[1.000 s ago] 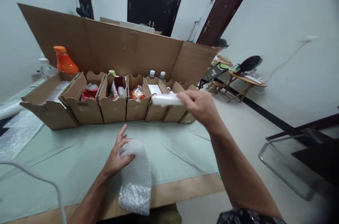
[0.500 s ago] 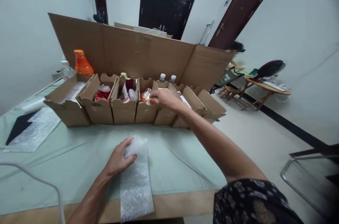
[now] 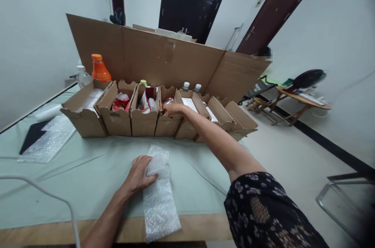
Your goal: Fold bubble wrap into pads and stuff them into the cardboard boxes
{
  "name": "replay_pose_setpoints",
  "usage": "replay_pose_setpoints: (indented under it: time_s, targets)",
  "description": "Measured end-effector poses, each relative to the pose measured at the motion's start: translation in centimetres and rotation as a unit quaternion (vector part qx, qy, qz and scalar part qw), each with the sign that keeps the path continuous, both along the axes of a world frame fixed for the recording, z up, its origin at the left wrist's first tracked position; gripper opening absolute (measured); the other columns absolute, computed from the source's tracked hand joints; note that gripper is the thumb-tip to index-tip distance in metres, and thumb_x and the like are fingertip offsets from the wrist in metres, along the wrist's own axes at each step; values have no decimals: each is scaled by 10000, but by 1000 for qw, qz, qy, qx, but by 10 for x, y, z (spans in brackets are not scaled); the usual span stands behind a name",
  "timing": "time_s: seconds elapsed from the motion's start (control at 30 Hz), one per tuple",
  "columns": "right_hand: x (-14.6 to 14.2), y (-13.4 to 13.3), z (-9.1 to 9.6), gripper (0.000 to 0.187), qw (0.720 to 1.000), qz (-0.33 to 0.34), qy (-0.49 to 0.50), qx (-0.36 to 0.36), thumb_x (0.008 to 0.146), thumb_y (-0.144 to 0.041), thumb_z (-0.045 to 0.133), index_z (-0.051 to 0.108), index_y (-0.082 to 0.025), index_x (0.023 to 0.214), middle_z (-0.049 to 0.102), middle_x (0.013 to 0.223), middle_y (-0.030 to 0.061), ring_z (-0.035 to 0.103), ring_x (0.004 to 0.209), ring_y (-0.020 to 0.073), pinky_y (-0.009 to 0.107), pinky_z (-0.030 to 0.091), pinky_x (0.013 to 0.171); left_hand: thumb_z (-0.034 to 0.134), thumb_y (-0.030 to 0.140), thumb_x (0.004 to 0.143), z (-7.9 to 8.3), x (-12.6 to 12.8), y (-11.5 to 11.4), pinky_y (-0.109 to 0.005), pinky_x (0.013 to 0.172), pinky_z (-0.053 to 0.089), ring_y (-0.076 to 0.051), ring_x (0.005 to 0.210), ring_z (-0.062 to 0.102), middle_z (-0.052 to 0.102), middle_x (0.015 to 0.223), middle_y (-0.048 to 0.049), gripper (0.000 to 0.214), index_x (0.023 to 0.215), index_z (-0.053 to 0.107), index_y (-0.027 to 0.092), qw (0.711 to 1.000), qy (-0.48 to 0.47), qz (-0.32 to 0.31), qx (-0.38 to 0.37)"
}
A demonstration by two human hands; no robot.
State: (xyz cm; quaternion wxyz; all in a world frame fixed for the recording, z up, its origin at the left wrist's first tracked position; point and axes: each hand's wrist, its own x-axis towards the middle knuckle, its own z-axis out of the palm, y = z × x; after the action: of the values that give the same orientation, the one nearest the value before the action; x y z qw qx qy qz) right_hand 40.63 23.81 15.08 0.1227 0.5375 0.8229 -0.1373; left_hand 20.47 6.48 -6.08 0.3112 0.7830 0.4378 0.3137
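Note:
A strip of clear bubble wrap [image 3: 161, 209] lies on the pale green tablecloth and hangs a little over the table's front edge. My left hand [image 3: 142, 175] grips its upper left side, thumb and fingers curled around a bulging part. Over the fourth cardboard box [image 3: 166, 125] from the left, my right hand [image 3: 175, 110] reaches in with the fingers pointing down. Red and clear wrapped packets [image 3: 168, 101] are in that box, right by the fingertips. The box wall and the hand itself hide the fingers, so their grip cannot be seen.
More open boxes [image 3: 143, 125] stand in the row, some with red packets or white cards. Behind them are an orange bottle [image 3: 100, 70] and a tall cardboard panel [image 3: 172, 58]. Bubble wrap sheets [image 3: 52, 138] lie at left, and a white cable [image 3: 43, 192] crosses the front left.
My right hand has gone lower into the fourth box, among the packets. My left hand stays on the bubble wrap. The whole view has shifted slightly.

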Motion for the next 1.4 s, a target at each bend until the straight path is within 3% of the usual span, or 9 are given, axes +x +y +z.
replay_pose_setpoints:
  time_s: [0.27,0.4,0.5,0.63,0.7,0.8,0.97,1.13,1.4]
  targets:
    - [14,-37,42,253,978,-124,23,163,895,-90,548,757,-92,1038,762,1040,116,678,982,203,241,443,767,728,256,647,9,-4,2,-577,1077,413,-397,1205,597,672,1228,-186,429,1062,705,150,1000,-17,-7,11]
    - [41,-104,71,278,942,-112,158,275,897,-170,498,744,-118,1016,750,979,84,646,876,173,246,431,750,731,273,712,26,-17,-9,-566,1164,332,-420,1520,256,243,1666,-197,349,1041,711,162,997,-77,-4,33]
    - [43,-157,41,194,914,-70,344,202,880,-260,565,724,-150,877,723,831,35,629,772,158,248,455,719,732,318,746,51,-32,-25,-507,1134,396,-417,1536,226,50,1724,-123,320,1032,722,176,990,-135,-16,36]
    - [13,-186,-41,144,913,-82,399,30,867,-194,575,714,-163,845,727,792,15,644,741,151,234,473,686,727,297,699,80,-46,-35,-411,974,529,-363,1303,552,406,1579,-151,372,1061,732,211,989,-120,-84,-34]
    - [-4,-177,-59,150,932,-60,357,-19,871,-159,585,735,-166,875,748,820,13,670,774,156,232,474,701,680,271,701,82,-49,-28,-342,844,556,-278,1047,669,657,1267,-131,331,1023,712,201,987,-97,-86,-90]
    - [-18,-139,-32,206,965,-10,257,57,924,-189,594,756,-192,1050,780,1043,42,690,951,184,264,473,824,631,260,686,65,-50,-12,-285,710,529,-202,766,660,700,850,-27,285,961,658,190,987,-79,-2,-143]
    - [-40,-37,42,292,956,31,-68,282,971,-193,508,761,-156,1113,695,1285,153,506,1266,306,406,365,1000,675,287,648,30,-51,3,-340,791,551,-278,944,711,726,1067,-87,842,1450,447,167,975,-115,72,-178]
    - [-78,36,23,224,960,22,-161,226,744,-204,755,801,-132,951,754,1107,187,565,1140,332,432,338,989,693,246,618,26,-51,4,-415,995,514,-331,1159,659,713,1238,-120,743,1349,579,179,981,-109,42,-157]
    - [-48,-26,52,312,913,-60,-84,395,920,-159,472,711,-85,1105,693,1214,211,515,1154,338,431,307,914,673,200,652,34,-60,3,-477,1051,478,-330,1191,620,667,1218,-141,445,1096,675,187,991,-106,54,-68]
